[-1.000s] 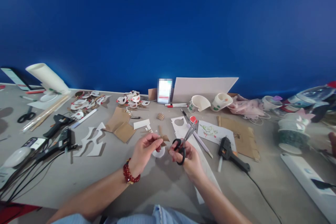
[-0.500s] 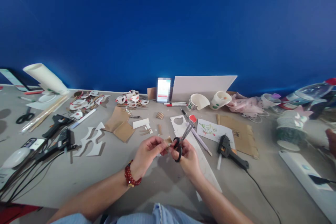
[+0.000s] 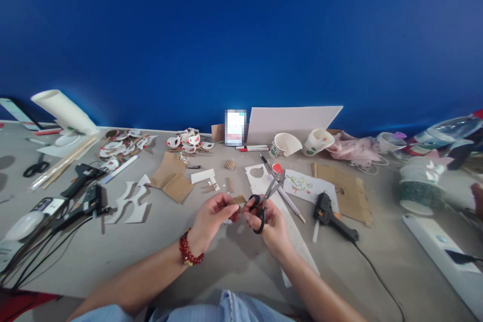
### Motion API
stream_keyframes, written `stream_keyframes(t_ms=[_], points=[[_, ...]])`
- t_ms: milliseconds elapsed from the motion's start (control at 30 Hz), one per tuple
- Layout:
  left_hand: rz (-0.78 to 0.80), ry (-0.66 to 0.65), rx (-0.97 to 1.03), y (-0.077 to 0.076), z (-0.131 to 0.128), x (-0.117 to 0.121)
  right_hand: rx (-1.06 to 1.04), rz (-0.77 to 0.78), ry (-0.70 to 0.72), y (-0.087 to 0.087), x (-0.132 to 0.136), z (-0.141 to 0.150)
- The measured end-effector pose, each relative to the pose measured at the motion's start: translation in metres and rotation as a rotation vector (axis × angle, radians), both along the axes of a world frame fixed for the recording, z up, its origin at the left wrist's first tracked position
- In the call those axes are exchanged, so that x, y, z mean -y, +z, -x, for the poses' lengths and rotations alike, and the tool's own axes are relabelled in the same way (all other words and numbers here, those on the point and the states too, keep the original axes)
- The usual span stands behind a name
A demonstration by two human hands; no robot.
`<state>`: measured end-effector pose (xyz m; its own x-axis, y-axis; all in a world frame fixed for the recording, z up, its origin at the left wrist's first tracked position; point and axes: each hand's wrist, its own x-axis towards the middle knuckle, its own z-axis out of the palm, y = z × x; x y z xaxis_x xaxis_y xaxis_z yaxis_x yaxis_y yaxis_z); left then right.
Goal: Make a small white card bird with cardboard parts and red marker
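A small piece of brown cardboard (image 3: 238,200) is pinched between the thumb and fingers of my left hand (image 3: 215,215), which has a red bead bracelet at the wrist. My right hand (image 3: 272,224) has black-handled scissors (image 3: 268,188) hooked on its fingers, the blades slightly apart and pointing away from me. The right fingertips come up to the cardboard's right edge; whether they press on it is hard to make out. Beyond my hands lie thin cardboard strips (image 3: 229,184) and a white paper strip (image 3: 203,176).
A black glue gun (image 3: 332,216) with a trailing cord lies at right, near a drawing (image 3: 307,186). More glue guns (image 3: 81,181) and white paper cut-outs (image 3: 132,206) are at left. Paper cups (image 3: 285,145) and small white bird shapes (image 3: 189,142) stand at the back. A person's hand shows at the far right edge.
The scissors have swung a little to the right in my right hand and their blades look more apart. More of the cardboard piece shows between my hands.
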<state>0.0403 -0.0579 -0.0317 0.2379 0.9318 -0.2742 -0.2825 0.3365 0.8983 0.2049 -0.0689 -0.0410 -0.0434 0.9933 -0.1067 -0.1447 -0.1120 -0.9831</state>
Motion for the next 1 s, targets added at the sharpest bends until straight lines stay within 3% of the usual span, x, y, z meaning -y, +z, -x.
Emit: stream_keyframes(t_ms=[1000], points=[[-0.003,-0.004,-0.04,0.0001,0.0009,-0.0016,0.055,0.018,-0.002,-0.0003,0.0022,0.0017]])
